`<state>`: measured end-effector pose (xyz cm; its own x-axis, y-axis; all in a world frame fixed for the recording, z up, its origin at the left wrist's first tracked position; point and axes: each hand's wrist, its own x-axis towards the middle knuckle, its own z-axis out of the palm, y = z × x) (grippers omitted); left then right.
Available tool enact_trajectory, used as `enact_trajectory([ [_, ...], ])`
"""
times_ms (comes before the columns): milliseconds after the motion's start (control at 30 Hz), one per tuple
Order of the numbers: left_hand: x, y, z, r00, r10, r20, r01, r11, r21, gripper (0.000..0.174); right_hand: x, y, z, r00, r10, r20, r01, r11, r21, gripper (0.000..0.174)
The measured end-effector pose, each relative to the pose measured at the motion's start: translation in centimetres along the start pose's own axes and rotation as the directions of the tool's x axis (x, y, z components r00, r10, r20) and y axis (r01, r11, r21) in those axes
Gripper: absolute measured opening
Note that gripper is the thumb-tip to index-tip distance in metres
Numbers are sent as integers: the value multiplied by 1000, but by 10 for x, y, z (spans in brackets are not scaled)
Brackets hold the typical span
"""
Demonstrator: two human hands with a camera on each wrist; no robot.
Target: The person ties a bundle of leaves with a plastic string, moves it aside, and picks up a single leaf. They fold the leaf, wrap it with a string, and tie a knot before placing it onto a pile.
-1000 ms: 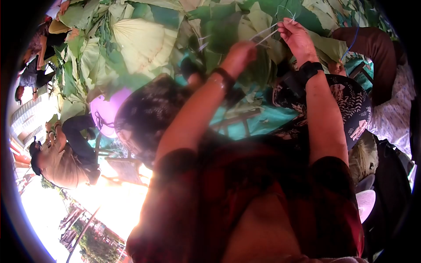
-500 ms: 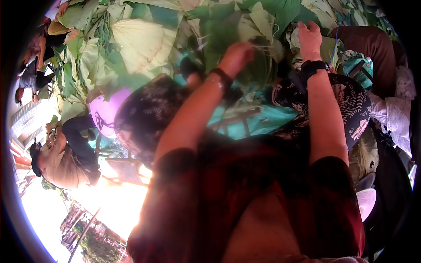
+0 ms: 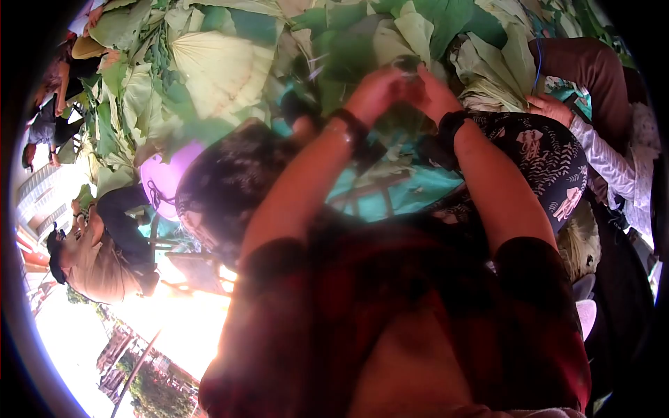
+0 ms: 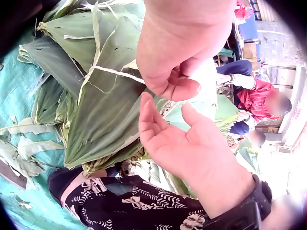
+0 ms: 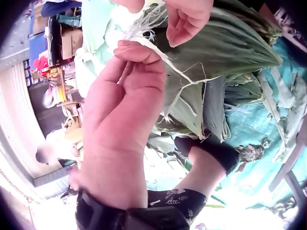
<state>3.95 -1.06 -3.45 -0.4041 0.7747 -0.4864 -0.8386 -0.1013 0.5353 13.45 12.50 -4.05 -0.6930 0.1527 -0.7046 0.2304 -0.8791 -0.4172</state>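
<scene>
My left hand (image 4: 187, 52) has its fingers curled at the end of a pale fibre strip (image 4: 117, 72), pinching it. The strip runs across a bundle of large folded green leaves (image 4: 103, 115), and its frayed white end (image 5: 144, 28) fans out by the left fingertips. Close by, my right hand (image 4: 192, 148) is held with loosely bent fingers and thumb apart, nothing gripped. In the head view the left hand (image 3: 376, 96) and right hand (image 3: 435, 94) meet over the leaves, their fingertips partly blurred.
Leaves (image 3: 223, 73) lie piled ahead and to the left. A teal sheet (image 3: 369, 191) covers the ground. My patterned trouser legs (image 3: 519, 139) frame the work. Another person's hand (image 3: 554, 108) is close on the right; a purple hat (image 3: 167, 177) lies left.
A second ago the right hand pulled the strip taut up and right. It then let go with fingers spread, and has now come down to the left hand, which stayed nearly in place.
</scene>
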Motion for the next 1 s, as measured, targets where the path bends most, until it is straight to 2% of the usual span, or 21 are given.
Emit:
enact_trajectory([
  [67,-5,7,5,993,5,116,-8,1000,27,28,9,-1,-2,1000,-8,-25,9,1000,28,35],
  [133,0,3,2,998,-7,57,10,998,-57,17,13,0,-6,999,-10,-50,11,1000,13,34],
  [167,2,1,1,999,-17,29,19,995,-98,12,13,1,-10,998,-69,3,70,995,-75,31],
  [233,-7,8,10,991,-9,132,21,996,-87,13,10,1,-19,977,-171,126,197,951,-237,24],
  [267,-10,12,14,983,-3,182,19,996,-82,13,10,0,-21,946,-259,195,318,861,-397,21],
  [300,-7,10,12,989,2,150,12,996,-90,13,12,0,-24,903,-326,279,428,729,-534,18],
  [367,5,-4,-1,997,10,81,-1,994,-107,13,23,13,-34,888,-361,284,450,807,-383,20],
  [400,12,-12,-11,998,1,66,6,994,-111,13,38,28,-41,926,-319,204,338,939,-64,25],
  [433,20,-20,-22,999,-11,50,16,994,-112,13,52,42,-48,958,-249,143,203,939,276,30],
  [533,20,-26,-27,999,-34,-5,33,994,-102,17,70,72,-61,906,-233,352,20,857,516,36],
  [567,20,-26,-25,999,-40,-17,38,995,-94,20,71,73,-64,939,-200,280,31,860,510,31],
  [633,23,-27,-26,997,-70,-24,66,989,-134,15,43,56,-26,982,-128,140,43,870,492,20],
  [700,25,-26,-28,998,-67,8,67,984,-163,13,53,58,-32,944,-281,174,246,948,202,20],
  [767,26,-28,-29,996,-51,79,64,982,-178,14,57,57,-43,938,-293,185,275,954,118,19],
  [833,24,-27,-24,997,-71,-8,69,982,-174,14,46,46,-37,972,-179,151,136,956,261,17],
  [933,19,-26,-22,992,-97,-83,82,982,-170,14,41,45,-43,913,-343,221,325,939,114,29],
  [1000,21,-24,-23,993,-91,-80,77,982,-170,15,34,40,-35,967,-238,94,221,961,163,20],
])
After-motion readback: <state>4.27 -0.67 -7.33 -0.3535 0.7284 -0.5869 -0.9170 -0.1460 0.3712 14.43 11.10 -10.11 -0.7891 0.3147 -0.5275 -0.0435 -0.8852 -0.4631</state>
